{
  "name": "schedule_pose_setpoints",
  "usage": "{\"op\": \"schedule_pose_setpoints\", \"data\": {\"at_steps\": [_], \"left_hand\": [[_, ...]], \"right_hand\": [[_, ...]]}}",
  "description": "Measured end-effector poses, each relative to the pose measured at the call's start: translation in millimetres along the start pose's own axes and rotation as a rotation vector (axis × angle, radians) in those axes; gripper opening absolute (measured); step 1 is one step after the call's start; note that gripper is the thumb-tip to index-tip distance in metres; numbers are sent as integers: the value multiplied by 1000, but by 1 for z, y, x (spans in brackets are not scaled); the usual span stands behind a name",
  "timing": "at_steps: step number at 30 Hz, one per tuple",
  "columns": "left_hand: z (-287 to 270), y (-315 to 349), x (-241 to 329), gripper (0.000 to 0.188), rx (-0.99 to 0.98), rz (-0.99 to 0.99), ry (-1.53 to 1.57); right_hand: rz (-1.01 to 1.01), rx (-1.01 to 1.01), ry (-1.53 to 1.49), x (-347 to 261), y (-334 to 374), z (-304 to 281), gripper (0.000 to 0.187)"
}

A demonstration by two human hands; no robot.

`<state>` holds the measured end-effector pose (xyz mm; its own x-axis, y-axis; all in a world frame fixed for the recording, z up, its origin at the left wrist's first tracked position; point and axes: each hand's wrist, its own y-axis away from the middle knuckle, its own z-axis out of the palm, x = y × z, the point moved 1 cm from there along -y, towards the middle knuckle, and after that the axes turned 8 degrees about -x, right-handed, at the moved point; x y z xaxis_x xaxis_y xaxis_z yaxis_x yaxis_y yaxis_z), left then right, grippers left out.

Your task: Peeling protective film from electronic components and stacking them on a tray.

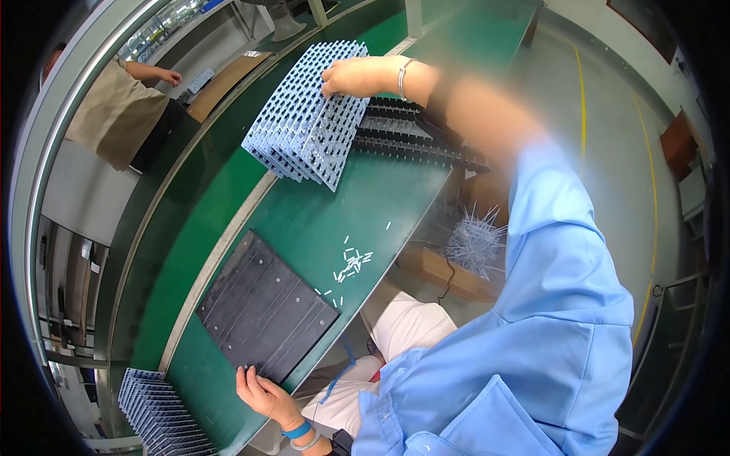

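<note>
At the far end of the green bench, my right hand reaches over a row of upright grey-blue perforated panels. Its fingers are closed on the upper edge of the nearest panel. My left hand is by the near corner of a flat black board. Those fingers lie apart along the board's edge, not wrapped round anything. To the board's right lies a loose scatter of small white pins. The right thumb is partly hidden by the panel.
Dark slotted racks lie beside the panels. Another row of grey panels stands at the lower left. Below the bench edge, a bundle of clear thin strips rests by a cardboard box. Across the line, another person works.
</note>
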<state>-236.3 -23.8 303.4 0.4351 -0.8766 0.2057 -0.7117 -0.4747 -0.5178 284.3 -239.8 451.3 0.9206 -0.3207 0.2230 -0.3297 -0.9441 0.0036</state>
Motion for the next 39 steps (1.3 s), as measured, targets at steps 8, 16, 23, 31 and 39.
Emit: {"op": "schedule_pose_setpoints", "data": {"at_steps": [8,16,23,31,39], "left_hand": [[-2,-2,5,20,6,-2,12],[-1,0,-3,22,23,-35,17],[-32,8,-15,29,74,0,37],[-150,78,-150,34,645,-514,-79],[-195,56,-273,55,1022,-828,863]], "right_hand": [[49,184,104,-12,11,7,21],[133,271,16,-26,20,2,18],[297,194,-546,4,-4,25,33],[138,488,-289,-34,32,30,33],[-120,399,-578,-250,59,-55,27]]}}
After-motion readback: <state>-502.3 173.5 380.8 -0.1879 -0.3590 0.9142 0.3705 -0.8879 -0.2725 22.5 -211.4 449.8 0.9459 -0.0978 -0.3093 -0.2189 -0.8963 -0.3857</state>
